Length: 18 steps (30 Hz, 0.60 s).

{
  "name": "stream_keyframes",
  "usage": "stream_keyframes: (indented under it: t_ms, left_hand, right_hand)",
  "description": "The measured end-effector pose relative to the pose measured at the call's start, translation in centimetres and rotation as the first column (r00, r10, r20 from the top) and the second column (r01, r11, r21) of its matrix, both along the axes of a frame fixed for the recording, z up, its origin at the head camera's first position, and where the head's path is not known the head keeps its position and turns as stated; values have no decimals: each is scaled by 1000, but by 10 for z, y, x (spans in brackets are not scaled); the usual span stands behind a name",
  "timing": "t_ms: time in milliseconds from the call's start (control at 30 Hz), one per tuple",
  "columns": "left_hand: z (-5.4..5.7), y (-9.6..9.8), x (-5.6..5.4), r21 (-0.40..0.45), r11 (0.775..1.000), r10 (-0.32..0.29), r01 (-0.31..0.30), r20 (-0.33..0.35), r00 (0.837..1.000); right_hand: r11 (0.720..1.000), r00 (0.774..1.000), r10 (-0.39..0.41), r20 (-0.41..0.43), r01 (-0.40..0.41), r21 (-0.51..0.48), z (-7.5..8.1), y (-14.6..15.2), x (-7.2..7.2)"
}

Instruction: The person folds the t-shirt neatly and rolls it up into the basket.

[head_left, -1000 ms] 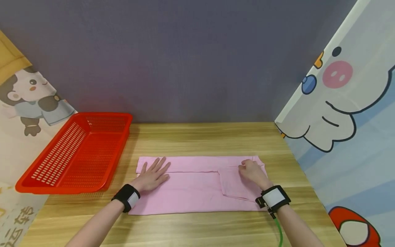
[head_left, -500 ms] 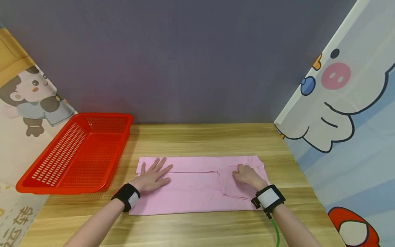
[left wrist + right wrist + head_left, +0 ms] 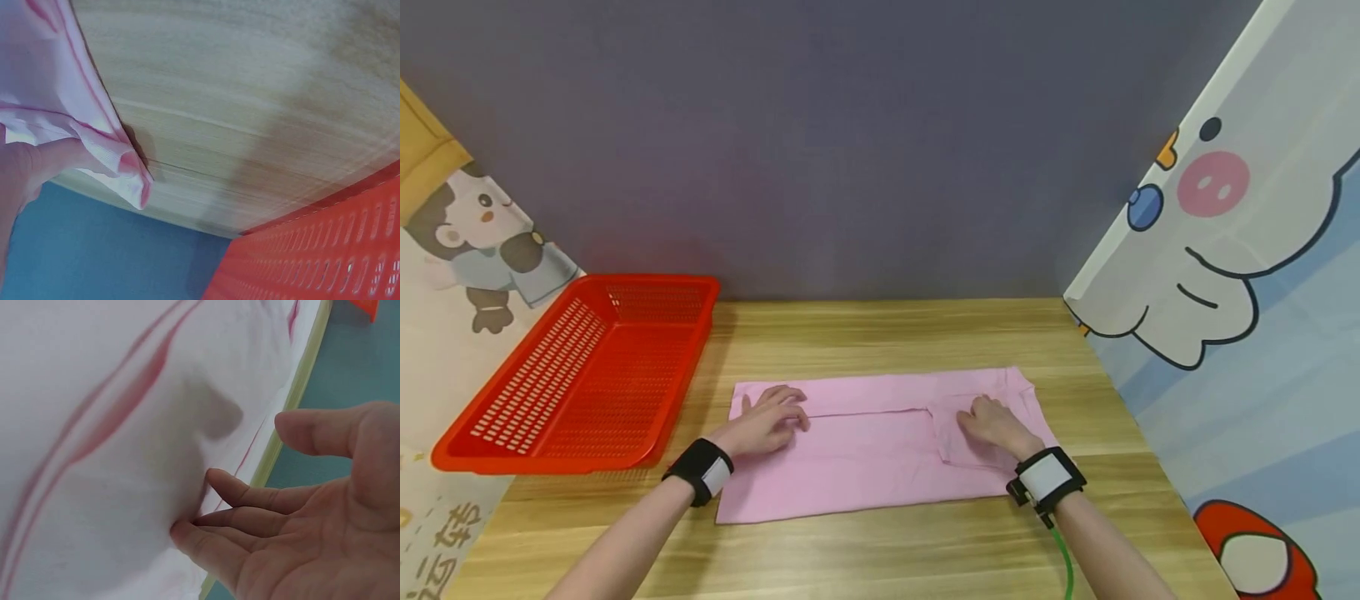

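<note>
Head: the cloth (image 3: 850, 471) lies on the table (image 3: 887, 333); the left hand (image 3: 760, 427) rests on it, fingers bent, grip indeterminate. Left wrist: the cloth appears light, limp; grasp by its edges. Right wrist: the right hand (image 3: 306, 534) is extended, thumb apart, fingertips touching the cloth, nothing held.

Around the pink cloth (image 3: 857, 467), bare worktop (image 3: 880, 337) leaves a passing lane at twelve o'clock and another at six, with room over the cloth between the left grip (image 3: 763, 427) and right grip (image 3: 997, 427). A red basket (image 3: 625, 358) blocks nine to ten o'clock; a grey wall (image 3: 865, 150) closes twelve beyond its lane; a printed curtain (image 3: 1247, 333) bounds two to three.
</note>
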<state>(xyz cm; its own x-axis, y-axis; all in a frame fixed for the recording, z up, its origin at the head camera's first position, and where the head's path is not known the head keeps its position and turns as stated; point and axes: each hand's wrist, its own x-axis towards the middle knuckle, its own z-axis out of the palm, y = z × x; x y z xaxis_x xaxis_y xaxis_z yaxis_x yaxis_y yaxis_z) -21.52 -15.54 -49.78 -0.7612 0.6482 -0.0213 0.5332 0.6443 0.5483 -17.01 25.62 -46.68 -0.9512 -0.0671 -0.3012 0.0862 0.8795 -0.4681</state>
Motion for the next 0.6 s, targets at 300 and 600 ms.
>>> stream_keyframes:
  t_ms: [300, 600]
  left_hand:
    - [7, 0, 1, -78, 996, -35, 30, -70, 997]
    - [12, 3, 1, -234, 970, -120, 64, -236, 964]
  right_hand:
    - [993, 993, 96, -75, -90, 81, -1, -1, -4]
    - [963, 984, 105, -145, -64, 263, -5, -13, -3]
